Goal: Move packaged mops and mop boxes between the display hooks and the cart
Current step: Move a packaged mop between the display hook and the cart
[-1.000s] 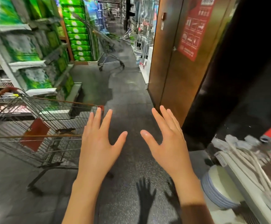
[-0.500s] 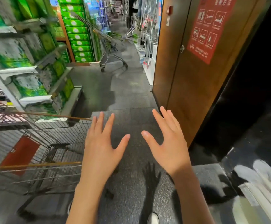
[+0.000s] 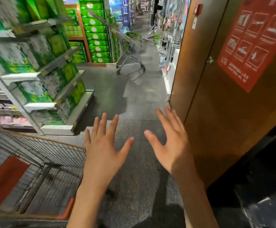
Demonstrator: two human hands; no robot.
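Observation:
Both hands are held out over the grey aisle floor, fingers spread, holding nothing. My left hand (image 3: 103,148) hovers beside the right rim of a wire shopping cart (image 3: 40,155) at the lower left; the cart basket looks bare apart from a red panel. My right hand (image 3: 171,142) is close to the edge of a brown door. Far down the aisle stands a second cart (image 3: 129,48) with long green-handled mops sticking out of it. Hanging cleaning goods (image 3: 168,28) line the right wall beyond the door; no mop boxes are clearly visible.
Shelves of green packaged goods (image 3: 40,66) run along the left side. A brown wooden door (image 3: 219,89) with a red notice (image 3: 255,41) fills the right. The grey floor (image 3: 134,96) stretches between them toward the far cart. Dark area at lower right.
The view has swung up and forward along the aisle. The near cart slid lower left, the white items at lower right left view, and both hands stayed spread and empty.

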